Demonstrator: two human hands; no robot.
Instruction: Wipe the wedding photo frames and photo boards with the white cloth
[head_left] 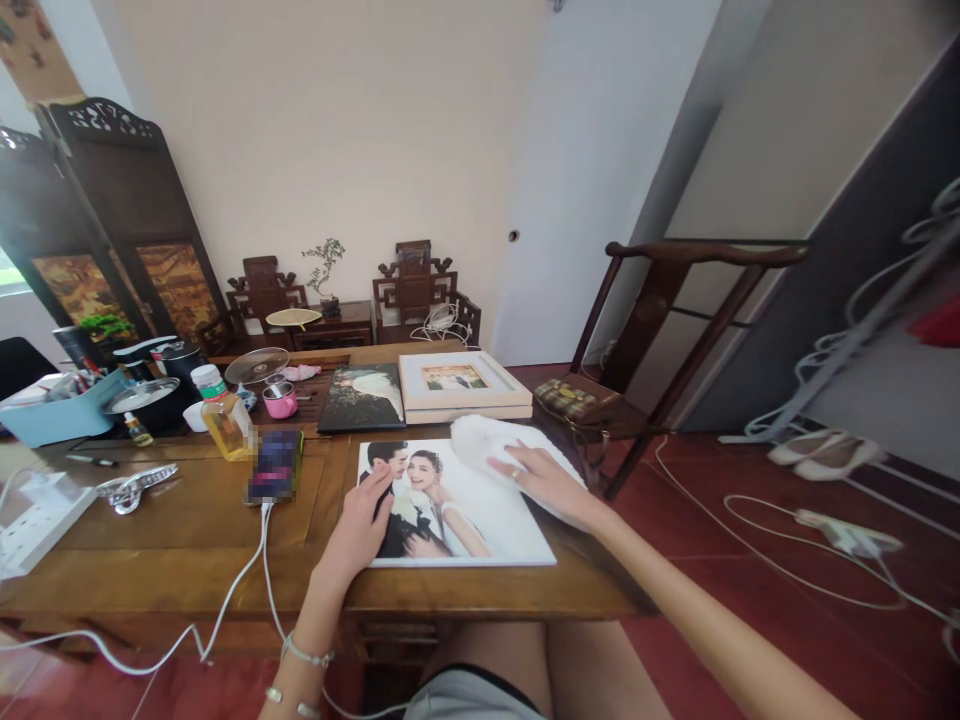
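Observation:
A white-edged photo panel (525, 545) lies on the wooden table in front of me, printed with a couple in wedding clothes. My left hand (367, 520) rests on its left side, fingers stretched out over the picture. At the panel's upper right corner, my right hand (547, 478) holds a fluffy white cloth (480, 432) against the surface, its fingers laid over the cloth. The right thumb is hidden. Just behind the panel are a dark photo panel (361, 395) and a pale framed picture (466, 385) lying face up.
Left of the panel lie a charging phone (276, 465) and a hair clip (135, 487), with a bottle of yellow liquid (223, 415) and a pink cup (280, 399) behind. A white power strip (37, 525) sits far left. A wooden chair (652, 310) holds a bag (574, 397).

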